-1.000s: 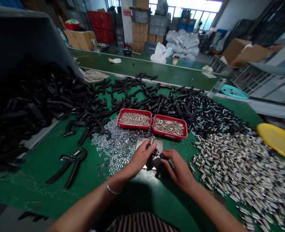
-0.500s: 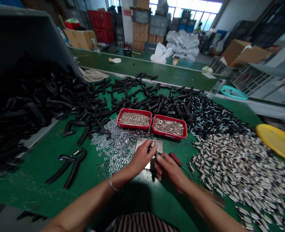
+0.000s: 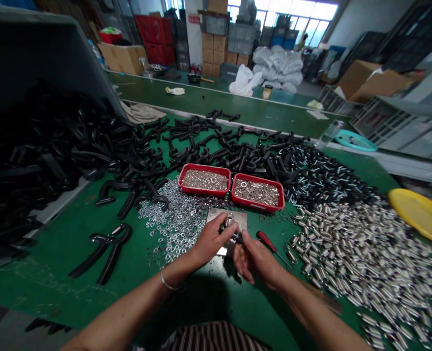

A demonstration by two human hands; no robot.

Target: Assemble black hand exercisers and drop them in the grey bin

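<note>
Over a metal plate on the green bench, a worker's left hand has its grip closed around a black part, a silver coil spring showing between thumb and fingers. The right hand pinches a dark knob at the part's right side (its lower fingers hang loose). A red-handled screwdriver lies right of the plate; two red trays sit on the far side, springs heaped to the right.

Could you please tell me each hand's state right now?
Left hand: closed, holding a black part with a metal coil spring.
Right hand: pinching a small black piece.
</note>
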